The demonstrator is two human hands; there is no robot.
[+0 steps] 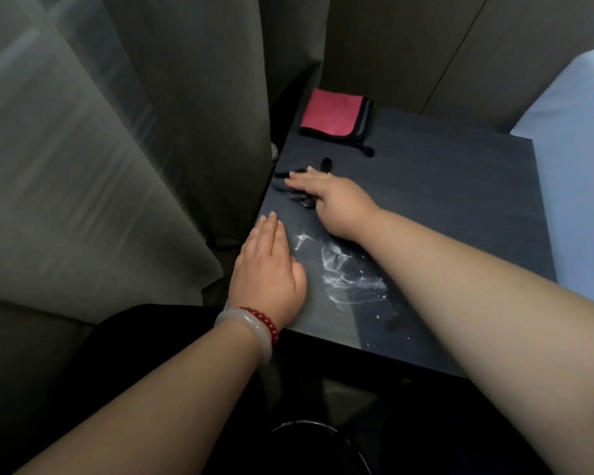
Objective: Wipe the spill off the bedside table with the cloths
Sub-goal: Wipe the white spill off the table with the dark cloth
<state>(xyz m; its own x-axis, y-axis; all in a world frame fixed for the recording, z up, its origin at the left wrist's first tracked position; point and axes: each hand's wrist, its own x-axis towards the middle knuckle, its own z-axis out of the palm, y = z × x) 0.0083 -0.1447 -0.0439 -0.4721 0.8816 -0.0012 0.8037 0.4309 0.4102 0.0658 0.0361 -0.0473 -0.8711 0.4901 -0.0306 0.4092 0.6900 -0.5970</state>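
Note:
A white powdery spill [343,272] is smeared over the near left part of the dark bedside table [443,207]. My left hand [271,269] lies flat on the table's left edge, just left of the spill, fingers together and holding nothing. My right hand [333,200] reaches across beyond the spill and presses on a dark crumpled cloth [288,188] near the left edge; its fingers cover most of the cloth. A folded pink cloth with dark trim [333,113] lies at the far left corner, untouched.
Grey curtains [186,114] hang close along the table's left side. A white bed [576,166] borders the right side. Small dark bits [326,162] lie between the cloths. A dark round rim [309,437] sits on the floor below the table front.

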